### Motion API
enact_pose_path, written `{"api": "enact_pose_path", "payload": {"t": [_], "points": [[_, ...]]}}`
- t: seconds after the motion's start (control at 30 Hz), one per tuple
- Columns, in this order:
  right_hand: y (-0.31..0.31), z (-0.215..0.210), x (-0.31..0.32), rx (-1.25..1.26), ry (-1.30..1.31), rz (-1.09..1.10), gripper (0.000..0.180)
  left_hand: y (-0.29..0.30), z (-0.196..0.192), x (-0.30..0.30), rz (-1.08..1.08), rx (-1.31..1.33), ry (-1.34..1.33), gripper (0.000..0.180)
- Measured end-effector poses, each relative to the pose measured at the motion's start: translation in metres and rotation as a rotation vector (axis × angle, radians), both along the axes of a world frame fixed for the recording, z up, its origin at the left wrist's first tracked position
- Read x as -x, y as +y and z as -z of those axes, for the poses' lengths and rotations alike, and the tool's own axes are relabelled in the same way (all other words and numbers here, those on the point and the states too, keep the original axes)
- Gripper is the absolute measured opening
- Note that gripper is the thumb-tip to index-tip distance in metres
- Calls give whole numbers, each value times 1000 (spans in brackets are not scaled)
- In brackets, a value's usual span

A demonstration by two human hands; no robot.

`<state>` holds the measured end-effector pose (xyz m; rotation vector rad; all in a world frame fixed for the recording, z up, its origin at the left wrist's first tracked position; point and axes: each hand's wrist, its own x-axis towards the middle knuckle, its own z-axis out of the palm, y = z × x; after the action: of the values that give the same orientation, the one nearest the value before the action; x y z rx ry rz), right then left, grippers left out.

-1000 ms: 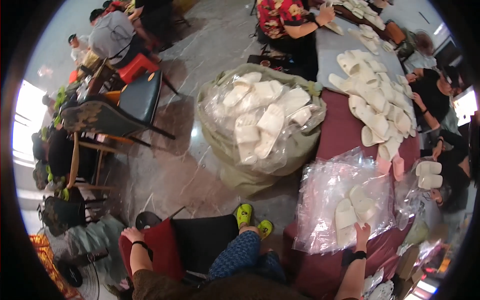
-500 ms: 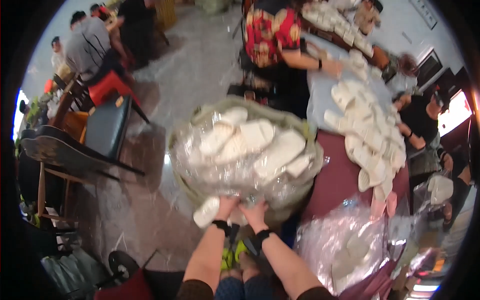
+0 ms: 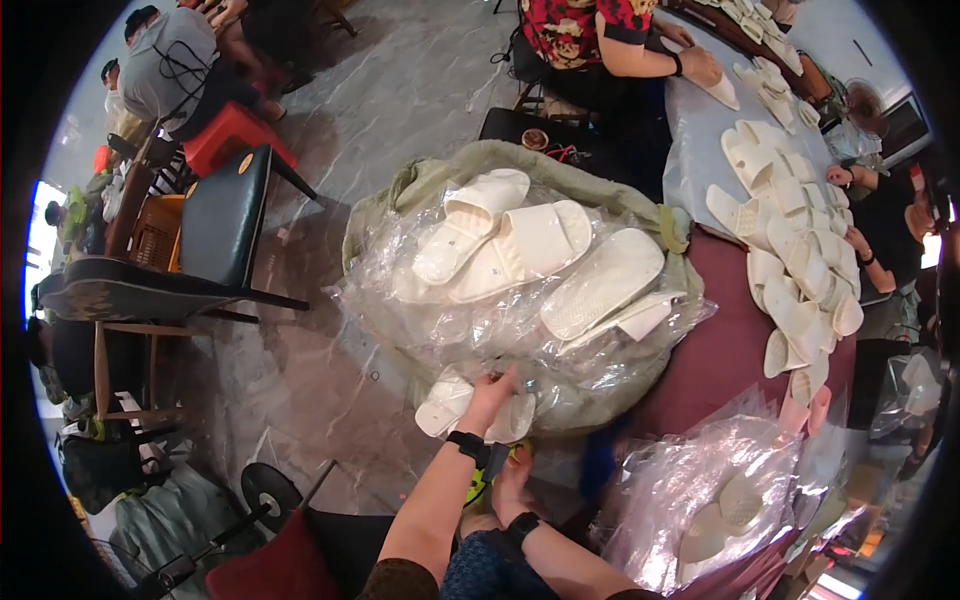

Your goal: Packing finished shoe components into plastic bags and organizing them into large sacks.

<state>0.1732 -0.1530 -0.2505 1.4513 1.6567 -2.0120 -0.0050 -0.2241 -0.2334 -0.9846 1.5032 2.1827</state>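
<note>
A moment ago both hands were up together under the big sack (image 3: 400, 215). Now the left hand (image 3: 490, 392) is alone at the sack's lower edge, in the middle of the frame, and its fingers wrap around a pair of white slippers (image 3: 452, 402) that sticks out there. The right hand (image 3: 508, 487) has dropped lower, near the person's knee at the bottom of the frame. It is partly hidden, so I cannot tell if its fingers are curled or loose. The head has also moved closer, so the sack looks bigger. It looks like the pair is being pulled out of the sack.

The sack is greenish cloth, soft and baggy, with its rim folded down. Inside it is a clear plastic liner (image 3: 520, 340), thin, crinkly and shiny. More slippers (image 3: 520, 245) lie on top. They are cream white, flat and rounded, with wide straps and small bumps on the soles. They look like soft foam.

At the lower right there is a clear plastic bag (image 3: 700, 500) with slippers in it. It rests on a dark red table (image 3: 730, 350). Further up, rows of loose slippers (image 3: 790, 260) cover the table, and other people's hands are working there.
</note>
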Motion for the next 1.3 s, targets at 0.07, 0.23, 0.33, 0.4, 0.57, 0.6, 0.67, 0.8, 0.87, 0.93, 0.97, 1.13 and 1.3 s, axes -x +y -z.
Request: {"api": "enact_pose_path", "payload": {"t": [0.07, 0.23, 0.33, 0.4, 0.57, 0.6, 0.67, 0.8, 0.87, 0.93, 0.97, 1.13, 1.3], "points": [[33, 66, -14, 226, 146, -169, 40, 32, -12, 18, 53, -24, -4, 36], [3, 73, -15, 604, 210, -522, 37, 17, -4, 9, 126, 140, -62, 67], [6, 42, -10, 629, 145, -640, 37, 12, -38, 13, 253, 179, -115, 63], [12, 5, -8, 659, 113, -736, 37, 3, -52, 10, 369, 266, -189, 56], [22, -86, 53, 700, 24, -910, 37, 7, -92, -10, 466, 284, -190, 56], [28, -110, 62, 710, 4, -934, 37, 11, -111, -17, 493, 280, -192, 56], [47, -156, 72, 725, -25, -983, 37, 28, -163, -25, 147, 115, 79, 47], [54, -185, 59, 1096, 95, -655, 32, 63, -240, -22, 200, 170, 61, 62], [50, -205, 60, 1337, 182, -446, 38, 81, -251, -28, 290, 492, 220, 86], [59, -226, 71, 1121, 430, -513, 45, 103, -288, -15, 354, 434, 256, 92], [63, -233, 76, 868, 656, -563, 52, 114, -308, -6, 416, 354, 290, 98], [71, -221, 147, 1172, 494, -250, 42, 139, -341, 48, 596, 522, 536, 96], [96, -152, 243, 921, 609, -459, 30, 120, -295, 125, 658, 730, 503, 82]]}}
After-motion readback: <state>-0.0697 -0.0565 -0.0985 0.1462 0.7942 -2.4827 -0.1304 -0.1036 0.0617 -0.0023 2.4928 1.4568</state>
